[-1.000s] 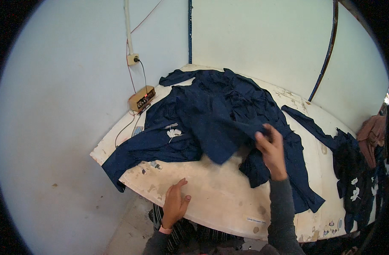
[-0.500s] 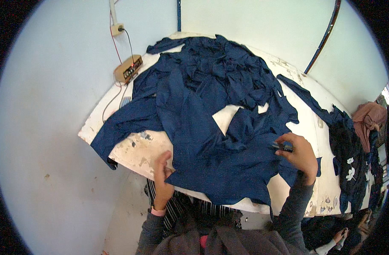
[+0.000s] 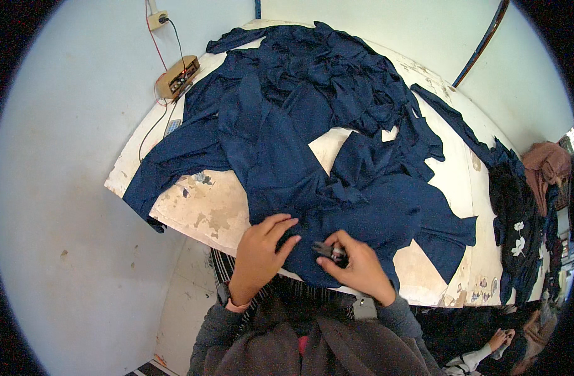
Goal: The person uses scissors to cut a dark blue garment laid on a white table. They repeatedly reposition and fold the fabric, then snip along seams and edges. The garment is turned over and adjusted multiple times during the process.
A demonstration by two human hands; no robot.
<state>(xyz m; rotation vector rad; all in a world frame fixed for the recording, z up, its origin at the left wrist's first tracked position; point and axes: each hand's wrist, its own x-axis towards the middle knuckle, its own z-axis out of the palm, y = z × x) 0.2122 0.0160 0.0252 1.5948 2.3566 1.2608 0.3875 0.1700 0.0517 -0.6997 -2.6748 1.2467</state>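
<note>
Standing here, I see the near stretch of table in front of the person, bare a second ago, now covered by a broad panel of the crumpled navy-blue cloth (image 3: 362, 213). The right hand (image 3: 360, 266), which was lifting part of that cloth at the right, has come down and in to the near edge. It now pinches a small dark metal hand tool, like thread snips, (image 3: 331, 252) between thumb and fingers, its tips pointing left; whether its blades are parted I can't tell.

The left hand (image 3: 260, 247) has moved from the cloth's left corner onto the near border, thumb held apart from loosely spread fingers; I see nothing gripped in it. The hands, well apart half a second ago, are near each other, so the tool is now over the cloth close to the left fingertips, and the near edge looks ready to be worked on.

The navy cloth covers most of the worn cream-coloured table (image 3: 215, 219), heaped at the far side, one long piece hanging off the left edge. A tan box-shaped radio (image 3: 179, 76) sits far left; black cloth with white flower shapes (image 3: 511, 194) lies right.
</note>
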